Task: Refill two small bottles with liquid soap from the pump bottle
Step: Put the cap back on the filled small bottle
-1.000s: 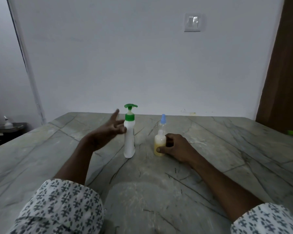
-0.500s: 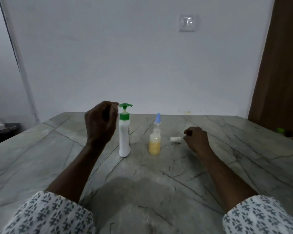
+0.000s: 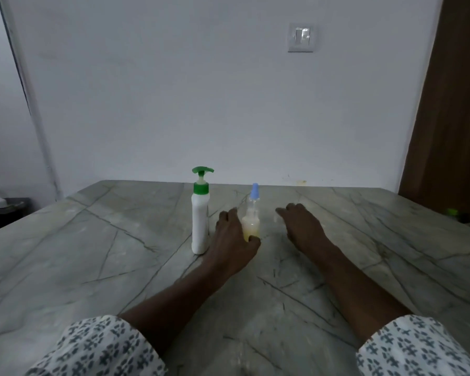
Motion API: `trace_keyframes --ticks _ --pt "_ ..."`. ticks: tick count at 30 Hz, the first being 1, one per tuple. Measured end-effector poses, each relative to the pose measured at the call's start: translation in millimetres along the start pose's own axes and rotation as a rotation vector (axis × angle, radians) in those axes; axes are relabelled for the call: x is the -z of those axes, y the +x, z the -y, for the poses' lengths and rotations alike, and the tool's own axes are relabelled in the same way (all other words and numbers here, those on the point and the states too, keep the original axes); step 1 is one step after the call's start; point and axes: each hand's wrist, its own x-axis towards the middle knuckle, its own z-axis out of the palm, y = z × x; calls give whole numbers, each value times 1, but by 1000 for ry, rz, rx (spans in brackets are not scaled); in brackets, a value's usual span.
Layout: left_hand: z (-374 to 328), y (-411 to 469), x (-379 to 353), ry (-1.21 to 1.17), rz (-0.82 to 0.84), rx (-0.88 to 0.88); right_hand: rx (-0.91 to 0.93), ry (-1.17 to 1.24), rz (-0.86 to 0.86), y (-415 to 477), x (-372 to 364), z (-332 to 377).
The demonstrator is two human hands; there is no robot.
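A white pump bottle (image 3: 200, 226) with a green pump head stands upright on the marble table (image 3: 120, 253). Right beside it stands a small clear bottle (image 3: 251, 222) with a blue cap and yellow liquid in its lower part. My left hand (image 3: 229, 237) grips this small bottle low down, thumb in front and fingers behind it. My right hand (image 3: 301, 226) lies low over the table to the right of it, fingers stretched forward. A faint pale object (image 3: 276, 219) shows at its fingertips, too blurred to identify.
The table runs back to a white wall with a light switch (image 3: 300, 38). A brown door (image 3: 453, 104) stands at the right. A dark side table (image 3: 3, 207) with a small item sits at far left. Small green things (image 3: 452, 212) lie past the table's right edge.
My left hand dropped from beside the pump head and took hold of the small blue-capped bottle. My right hand uncurled and moved left over the small white item lying on the table.
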Motion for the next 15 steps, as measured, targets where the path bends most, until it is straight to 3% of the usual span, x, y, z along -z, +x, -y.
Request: trace_keyframes --ticks 3,6,8,10,15 --pt "4 4 -4 -49 53 73 -85 447 -451 4 30 1" --pt "7 14 -7 -163 66 110 -233 974 -682 0 68 11" --pt "7 17 -5 -241 75 140 -216 1274 -705 -4 80 20" --pt "7 17 -3 -268 54 142 -176 1423 -667 -6 82 29" --pt "9 20 -3 -268 22 143 -135 1382 -553 -3 70 45"
